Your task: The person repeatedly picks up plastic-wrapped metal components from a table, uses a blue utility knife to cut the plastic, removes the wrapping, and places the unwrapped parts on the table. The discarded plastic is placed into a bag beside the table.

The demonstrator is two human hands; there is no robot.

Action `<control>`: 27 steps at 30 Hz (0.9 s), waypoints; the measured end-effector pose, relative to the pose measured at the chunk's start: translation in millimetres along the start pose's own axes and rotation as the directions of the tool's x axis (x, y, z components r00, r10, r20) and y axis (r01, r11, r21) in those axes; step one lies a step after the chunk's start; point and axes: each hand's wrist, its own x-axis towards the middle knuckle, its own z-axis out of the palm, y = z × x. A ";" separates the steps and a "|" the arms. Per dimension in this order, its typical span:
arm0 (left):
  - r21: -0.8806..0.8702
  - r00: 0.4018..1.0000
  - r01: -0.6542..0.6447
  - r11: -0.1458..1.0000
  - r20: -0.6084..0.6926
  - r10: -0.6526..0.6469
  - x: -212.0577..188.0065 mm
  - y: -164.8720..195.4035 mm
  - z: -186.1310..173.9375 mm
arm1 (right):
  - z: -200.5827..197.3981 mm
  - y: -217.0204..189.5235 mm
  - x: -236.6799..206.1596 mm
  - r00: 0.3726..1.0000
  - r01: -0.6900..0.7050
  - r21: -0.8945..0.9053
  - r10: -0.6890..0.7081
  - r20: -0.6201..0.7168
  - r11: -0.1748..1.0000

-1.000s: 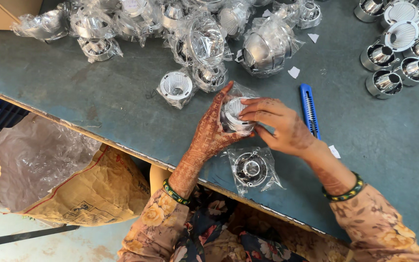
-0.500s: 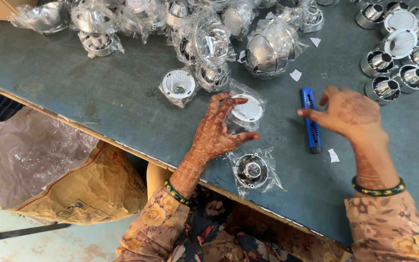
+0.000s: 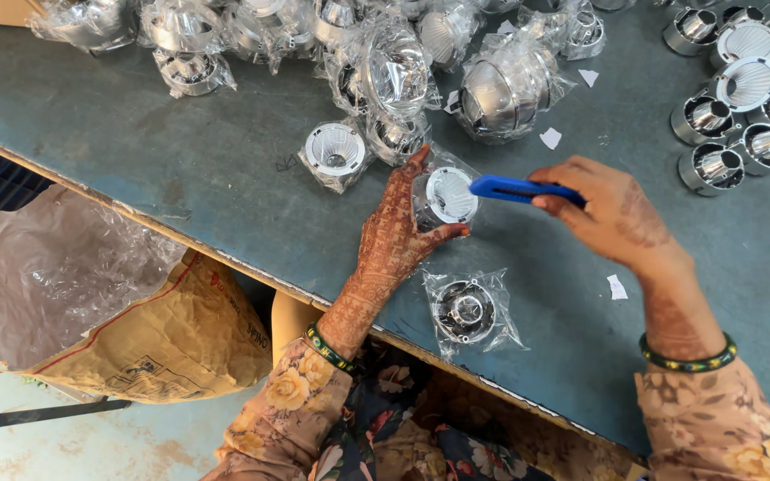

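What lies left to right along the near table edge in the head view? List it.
Sack → left hand → bagged part → blue cutter → right hand → bare metal cups.

I see even, soft daylight across the counter (image 3: 180,160), with faint shadows. Glare flares off the plastic bags (image 3: 510,85) and metal cups (image 3: 715,116) up top. Focus looks sharp; edges bend slightly.

- My left hand (image 3: 394,236) and right hand (image 3: 612,214) both have dark henna patterns
- Green beaded bangles on each wrist
- Tan floral-print sleeves
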 end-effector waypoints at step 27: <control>0.044 0.998 -0.051 0.998 0.023 0.050 -0.5 7.4 -4.9 | 10.5 -13.9 -3.7 0.880 -0.257 0.294 0.097 0.466 0.921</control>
